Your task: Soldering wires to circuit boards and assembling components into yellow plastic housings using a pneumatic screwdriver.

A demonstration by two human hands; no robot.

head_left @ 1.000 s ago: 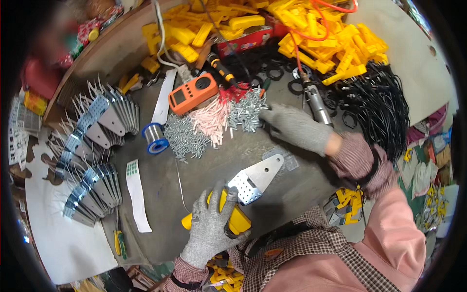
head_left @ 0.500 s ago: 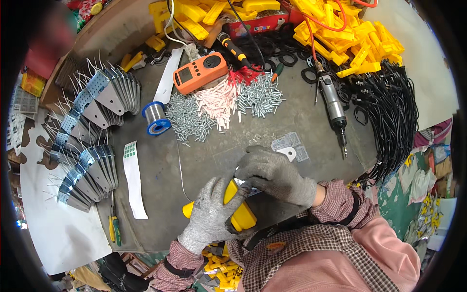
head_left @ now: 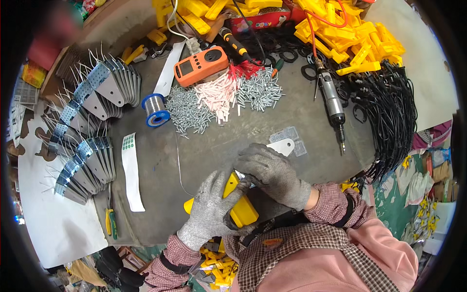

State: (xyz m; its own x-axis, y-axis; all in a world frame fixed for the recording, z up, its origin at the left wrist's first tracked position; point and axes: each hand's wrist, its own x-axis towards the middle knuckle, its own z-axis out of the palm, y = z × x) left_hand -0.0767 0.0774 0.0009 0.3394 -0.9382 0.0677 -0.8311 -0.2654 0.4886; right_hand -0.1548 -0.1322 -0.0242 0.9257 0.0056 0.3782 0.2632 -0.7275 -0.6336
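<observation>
My left hand (head_left: 209, 209), in a grey knit glove, is closed around a yellow plastic housing (head_left: 244, 212) at the near edge of the bench. My right hand (head_left: 272, 173), gloved too, has its fingers bent over a pale metal plate (head_left: 283, 146). The plate's rounded end with one hole sticks out beyond the knuckles. Its other end lies under the fingers, against the housing, where a shiny bit shows between the hands. The right fingertips are mostly hidden. Just beyond the plate lies a clear flat sheet (head_left: 297, 147) with small compartments or markings.
Metal plates with wires (head_left: 99, 160) stand fanned at left. A solder spool (head_left: 156, 112), screw piles (head_left: 187, 114), pink sleeves (head_left: 217, 97) and an orange meter (head_left: 201, 66) lie behind. A power screwdriver (head_left: 333, 104), black cables (head_left: 389, 112) and yellow housings (head_left: 350, 41) are at right.
My right hand has shifted slightly left and its fingers lie lower over the plate. More of the plate shows beyond the knuckles. The left hand still holds the housing.
</observation>
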